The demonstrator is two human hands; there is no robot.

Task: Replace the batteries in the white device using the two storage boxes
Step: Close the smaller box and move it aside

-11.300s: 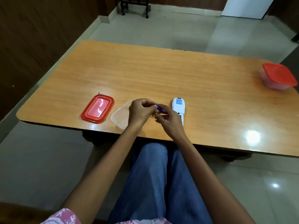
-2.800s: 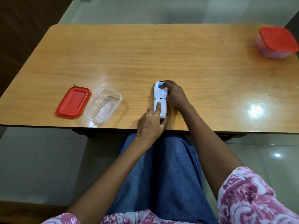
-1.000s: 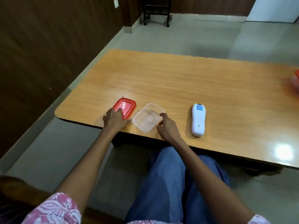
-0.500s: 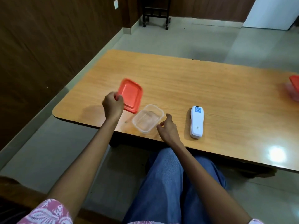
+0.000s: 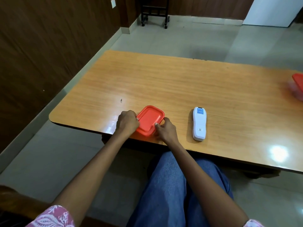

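The red lid (image 5: 149, 120) lies flat on top of the small clear box near the table's front edge, and the box itself is hidden under it. My left hand (image 5: 127, 123) grips the lid's left side. My right hand (image 5: 166, 130) presses on its right front corner with the thumb on top. The white device (image 5: 199, 126) lies back side up on the table, to the right of my right hand, with its cover shut. A second box with a red lid (image 5: 298, 86) sits at the far right edge, partly cut off.
The wooden table (image 5: 164, 82) has a rounded corner at the left. A tiny dark speck (image 5: 121, 100) lies behind the box. A dark wall runs along the left and a black stand (image 5: 154, 12) is on the floor beyond.
My left hand lifted the red lid off the table and set it over the clear box. My right hand shifted from the box's side onto the lid.
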